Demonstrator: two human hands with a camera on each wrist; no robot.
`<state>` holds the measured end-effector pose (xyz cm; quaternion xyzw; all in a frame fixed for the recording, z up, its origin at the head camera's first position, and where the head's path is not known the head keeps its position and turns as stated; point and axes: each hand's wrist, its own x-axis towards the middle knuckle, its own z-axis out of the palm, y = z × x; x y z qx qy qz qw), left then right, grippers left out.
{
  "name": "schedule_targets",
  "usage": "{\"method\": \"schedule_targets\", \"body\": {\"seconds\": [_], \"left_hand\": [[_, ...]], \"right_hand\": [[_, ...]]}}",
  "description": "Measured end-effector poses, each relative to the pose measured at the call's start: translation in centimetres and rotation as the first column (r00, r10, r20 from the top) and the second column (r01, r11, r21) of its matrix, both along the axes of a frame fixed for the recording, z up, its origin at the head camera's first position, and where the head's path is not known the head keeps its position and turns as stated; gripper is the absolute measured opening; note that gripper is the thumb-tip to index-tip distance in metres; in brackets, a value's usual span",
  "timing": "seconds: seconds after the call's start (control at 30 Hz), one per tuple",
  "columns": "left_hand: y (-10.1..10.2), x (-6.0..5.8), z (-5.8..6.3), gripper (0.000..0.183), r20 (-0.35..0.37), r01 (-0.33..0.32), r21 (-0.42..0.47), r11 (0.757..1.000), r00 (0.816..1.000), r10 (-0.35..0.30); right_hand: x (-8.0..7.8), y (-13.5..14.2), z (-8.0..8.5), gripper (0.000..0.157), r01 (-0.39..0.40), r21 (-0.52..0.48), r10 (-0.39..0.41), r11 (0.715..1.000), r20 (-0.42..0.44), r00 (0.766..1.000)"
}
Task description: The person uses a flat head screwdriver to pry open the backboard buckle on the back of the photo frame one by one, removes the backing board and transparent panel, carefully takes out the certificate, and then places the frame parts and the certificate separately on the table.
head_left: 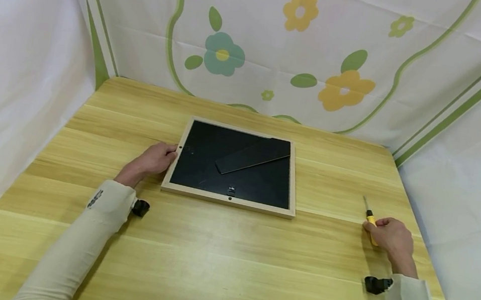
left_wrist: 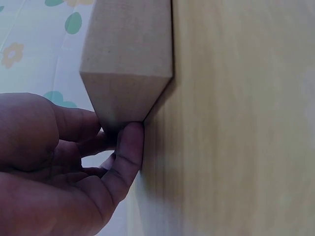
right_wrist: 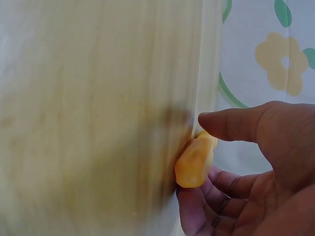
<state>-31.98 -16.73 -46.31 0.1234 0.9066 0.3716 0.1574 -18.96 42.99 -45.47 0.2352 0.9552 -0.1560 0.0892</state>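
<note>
- Your left grip (head_left: 156,159) pinches the frame (head_left: 236,179) at its left edge, thumb and fingers drawn in.
- The frame lies back up on the surface (head_left: 226,259), near the far edge, its stand (head_left: 253,156) slanting across.
- Your right grip (head_left: 393,237) holds the screwdriver (head_left: 370,220) by its yellow handle, well apart from the frame, tip pointing away from you.

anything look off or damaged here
Nothing stands out: the picture frame lies back side up, its stand slanting across the black backing, and no obvious spill or damage shows on the table or the screwdriver.
</note>
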Motion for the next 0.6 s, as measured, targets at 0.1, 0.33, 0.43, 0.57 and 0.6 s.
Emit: {"method": "schedule_targets", "body": {"seconds": [0.1, 0.33, 0.43, 0.57, 0.6], "left_hand": [[0.0, 0.0, 0.0, 0.042, 0.003, -0.005, 0.003, 1.0, 1.0, 0.005], [0.0, -0.1, 0.0, 0.043, 0.025, -0.004, 0.011, 1.0, 1.0, 0.003], [-0.1, 0.0, 0.1, 0.043, 0.02, 0.002, 0.03, 1.0, 1.0, -0.003], [-0.3, 0.2, 0.2, 0.042, -0.018, 0.023, 0.048, 0.999, 1.0, -0.022], [-0.3, 0.2, 0.2, 0.042, -0.022, 0.027, 0.049, 0.998, 0.999, -0.026]], "right_hand": [[0.0, 0.0, 0.0, 0.057, -0.008, -0.003, 0.008, 1.0, -0.003, 1.0], [0.0, -0.1, 0.5, 0.063, -0.039, 0.013, 0.039, 0.999, -0.017, 0.999], [-0.1, -0.5, 1.0, 0.063, -0.066, 0.059, 0.07, 0.996, -0.069, 0.995], [-0.6, -1.5, 2.2, 0.055, -0.108, 0.129, 0.133, 0.986, -0.201, 0.971], [-0.8, -1.9, 2.6, 0.054, -0.119, 0.134, 0.148, 0.984, -0.231, 0.962]]}}
